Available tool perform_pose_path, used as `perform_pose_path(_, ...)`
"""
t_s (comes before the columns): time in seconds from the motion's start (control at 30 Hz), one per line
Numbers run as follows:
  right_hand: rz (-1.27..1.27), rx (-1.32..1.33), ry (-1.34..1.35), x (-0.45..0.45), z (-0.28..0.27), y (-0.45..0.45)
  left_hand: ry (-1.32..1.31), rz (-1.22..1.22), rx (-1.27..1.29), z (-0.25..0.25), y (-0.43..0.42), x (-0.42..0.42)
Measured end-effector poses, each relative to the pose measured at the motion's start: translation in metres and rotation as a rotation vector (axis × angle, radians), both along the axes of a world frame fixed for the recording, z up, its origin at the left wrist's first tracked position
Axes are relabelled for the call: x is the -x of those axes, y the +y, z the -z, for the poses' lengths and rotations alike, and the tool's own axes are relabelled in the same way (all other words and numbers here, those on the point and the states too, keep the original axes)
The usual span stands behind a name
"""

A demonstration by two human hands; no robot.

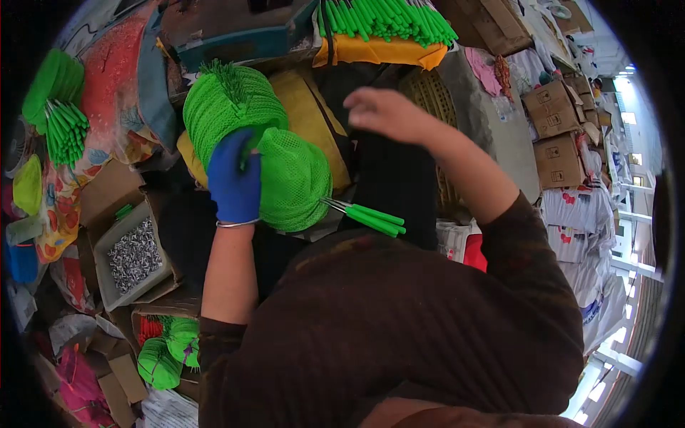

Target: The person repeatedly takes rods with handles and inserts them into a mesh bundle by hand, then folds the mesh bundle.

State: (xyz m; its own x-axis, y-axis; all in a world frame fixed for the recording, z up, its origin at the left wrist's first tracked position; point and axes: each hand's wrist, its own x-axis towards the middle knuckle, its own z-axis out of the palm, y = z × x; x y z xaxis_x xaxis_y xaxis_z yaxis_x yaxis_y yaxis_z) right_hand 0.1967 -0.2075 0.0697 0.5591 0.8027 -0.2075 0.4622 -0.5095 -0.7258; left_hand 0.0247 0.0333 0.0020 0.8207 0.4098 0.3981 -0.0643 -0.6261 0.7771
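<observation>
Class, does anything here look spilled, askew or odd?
No clear spill; metal pieces sit in a bin. Mildly odd is the mismatch: the left hand, at the green netting, wears a blue glove; the right hand is bare.

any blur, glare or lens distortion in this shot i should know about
Head view: strong fisheye, with black corners and the surroundings bending near the rim; head view: the bare right hand looks smeared, probably from motion, while the gloved left hand is clearer; head view: bright patches wash out at the right edge; head view: the dark trousers lose detail.
</observation>
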Motion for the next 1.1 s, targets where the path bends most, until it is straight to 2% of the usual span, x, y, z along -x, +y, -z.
perform_pose_path(0.07,0.663,-0.280,0.512,-0.044,0.016,0.005,-0.001,-0.101,-0.084,0.000,0.008,-0.007)
perform_pose_path(0.1,0.803,-0.407,0.611,-0.065,0.033,0.005,-0.012,-0.200,-0.171,0.001,0.012,-0.012)
perform_pose_path(0.13,0.942,-0.534,0.710,-0.086,0.049,0.005,0.003,-0.174,-0.181,0.008,0.011,-0.013)
perform_pose_path(0.17,0.936,-0.529,0.713,-0.106,0.059,0.007,0.006,-0.182,-0.180,0.006,0.010,-0.014)
perform_pose_path(0.23,0.965,-0.537,0.741,-0.132,0.074,0.015,0.119,-0.162,-0.345,-0.002,0.009,-0.013)
perform_pose_path(0.37,0.979,-0.643,0.795,-0.160,0.090,0.029,0.251,-0.128,-0.305,-0.002,0.011,-0.012)
perform_pose_path(0.43,0.897,-0.688,0.901,-0.156,0.087,0.030,0.069,-0.001,-0.060,0.003,0.009,-0.017)
perform_pose_path(0.5,0.895,-0.694,0.899,-0.138,0.078,0.031,0.051,-0.027,-0.078,0.012,0.008,-0.018)
perform_pose_path(0.57,0.624,-0.860,1.046,-0.121,0.070,0.024,0.079,0.189,0.225,0.015,0.007,-0.017)
perform_pose_path(0.6,0.423,-0.916,1.141,-0.113,0.066,0.016,0.084,0.185,0.225,0.014,0.008,-0.015)
perform_pose_path(0.63,0.425,-0.915,1.146,-0.079,0.045,0.024,0.221,0.309,0.424,0.010,0.012,-0.014)
perform_pose_path(0.67,0.677,-0.935,1.027,-0.029,0.006,0.044,0.355,0.433,0.623,0.008,0.014,-0.013)
perform_pose_path(0.7,0.923,-0.943,0.893,-0.003,-0.015,0.054,0.355,0.432,0.624,0.008,0.016,-0.013)
perform_pose_path(0.73,0.926,-0.941,0.894,0.000,-0.012,0.046,0.425,0.497,0.659,0.009,0.017,-0.013)
perform_pose_path(0.8,0.318,-0.937,0.954,0.011,-0.003,0.024,0.508,0.570,0.697,0.015,0.015,-0.014)
perform_pose_path(0.83,0.192,-0.897,0.996,0.018,-0.002,0.021,0.467,0.558,0.776,0.019,0.013,-0.014)
perform_pose_path(1.0,0.280,-0.451,0.798,0.068,0.000,0.004,0.406,0.516,0.900,0.017,0.010,-0.010)
perform_pose_path(1.03,0.311,-0.293,0.649,0.078,-0.003,0.001,0.400,0.511,0.901,0.019,0.009,-0.009)
perform_pose_path(1.1,0.264,-0.261,0.425,0.088,0.016,-0.009,0.400,0.490,0.910,0.025,0.009,-0.008)
